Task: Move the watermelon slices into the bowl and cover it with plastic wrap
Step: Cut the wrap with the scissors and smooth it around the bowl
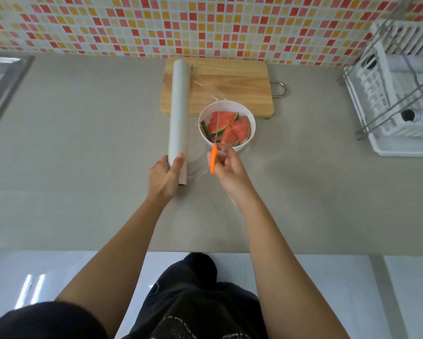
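Orange-handled knife [213, 159] sits in right hand [230, 168]; left hand [162, 178] grips pale roll [180, 111].

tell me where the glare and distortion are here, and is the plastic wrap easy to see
Head view: wide-angle bending bows the tiled wall and counter edges; glare streaks the floor lower left; the plastic wrap shows only as faint glints over the cutting board; a soft shadow falls right of the right hand holding the knife.
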A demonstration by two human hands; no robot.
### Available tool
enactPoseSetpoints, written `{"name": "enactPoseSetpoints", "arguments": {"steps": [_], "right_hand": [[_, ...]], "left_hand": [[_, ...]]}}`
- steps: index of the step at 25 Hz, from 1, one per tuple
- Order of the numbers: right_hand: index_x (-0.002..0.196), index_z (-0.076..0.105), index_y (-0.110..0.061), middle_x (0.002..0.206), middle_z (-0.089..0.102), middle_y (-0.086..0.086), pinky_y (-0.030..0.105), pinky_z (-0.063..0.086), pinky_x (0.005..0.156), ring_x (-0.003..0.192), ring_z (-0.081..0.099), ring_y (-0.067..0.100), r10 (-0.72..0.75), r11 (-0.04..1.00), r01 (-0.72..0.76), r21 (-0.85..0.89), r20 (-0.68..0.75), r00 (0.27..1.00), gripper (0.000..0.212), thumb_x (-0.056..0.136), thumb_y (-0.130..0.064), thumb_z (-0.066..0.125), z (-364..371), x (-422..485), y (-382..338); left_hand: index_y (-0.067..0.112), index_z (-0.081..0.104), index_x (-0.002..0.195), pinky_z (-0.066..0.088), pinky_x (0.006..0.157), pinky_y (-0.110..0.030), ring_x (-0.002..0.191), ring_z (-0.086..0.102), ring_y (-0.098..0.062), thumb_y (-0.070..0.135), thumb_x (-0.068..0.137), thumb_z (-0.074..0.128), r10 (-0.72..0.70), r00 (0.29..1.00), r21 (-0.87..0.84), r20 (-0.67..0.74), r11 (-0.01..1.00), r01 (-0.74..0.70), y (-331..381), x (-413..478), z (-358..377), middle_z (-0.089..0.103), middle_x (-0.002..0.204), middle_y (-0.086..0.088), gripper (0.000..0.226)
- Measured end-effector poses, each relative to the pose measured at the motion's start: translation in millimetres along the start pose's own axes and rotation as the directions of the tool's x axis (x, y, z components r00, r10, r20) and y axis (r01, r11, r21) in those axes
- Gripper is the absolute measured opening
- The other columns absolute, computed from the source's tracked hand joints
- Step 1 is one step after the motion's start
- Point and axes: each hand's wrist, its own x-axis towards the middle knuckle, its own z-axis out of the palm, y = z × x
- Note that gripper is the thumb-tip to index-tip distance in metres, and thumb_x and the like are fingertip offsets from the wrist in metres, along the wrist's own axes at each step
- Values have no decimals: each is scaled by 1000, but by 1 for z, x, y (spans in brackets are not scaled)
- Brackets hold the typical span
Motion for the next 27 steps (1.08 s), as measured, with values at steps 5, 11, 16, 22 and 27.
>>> {"name": "enactPoseSetpoints", "arguments": {"steps": [5, 11, 16, 22, 27], "right_hand": [[93, 47, -29, 72, 62, -9, 8, 43, 66, 71, 62, -3, 44, 999, -42, 24, -95, 995, 26, 78, -38, 65, 7, -38, 32], [93, 53, -28, 61, 60, -23, 11, 42, 68, 65, 56, -6, 218, 976, -219, 14, 44, 975, 29, 76, -48, 64, 25, -98, 77], [86, 53, -21, 54, 55, -24, 14, 38, 68, 58, 51, -7, 309, 951, -304, -56, 125, 943, 39, 77, -58, 57, 39, -115, 86], [69, 51, -18, 79, 44, 2, 10, 40, 68, 67, 48, 3, 344, 939, -338, -64, 138, 929, 57, 65, -74, 51, 44, -110, 76], [70, 45, -30, 79, 43, 0, 20, 41, 77, 70, 47, 6, 324, 946, -320, -50, 129, 937, 46, 64, -75, 52, 49, -96, 74]], "left_hand": [[12, 60, 85, 42, 64, -33, 78, 56, -27, 55, 87, 45, -48, 999, -25, -2, 999, 48, 3, -7, 1, 56, 74, 2, 46], [5, 62, 93, 58, 73, -47, 91, 63, -34, 56, 83, 50, -129, 991, -141, 35, 981, 133, 7, -10, -2, 57, 86, -6, 53], [9, 61, 87, 51, 45, -20, 74, 59, -16, 50, 88, 52, -119, 991, -215, 65, 968, 130, 11, -11, -2, 54, 87, -4, 42], [8, 58, 80, 47, 41, -15, 69, 57, -17, 44, 90, 53, -123, 990, -255, 66, 957, 136, 12, -12, -1, 52, 84, -5, 38], [10, 57, 78, 45, 39, -13, 66, 55, -15, 45, 91, 53, -124, 990, -248, 67, 959, 137, 12, -10, -2, 51, 81, -4, 37]]}}
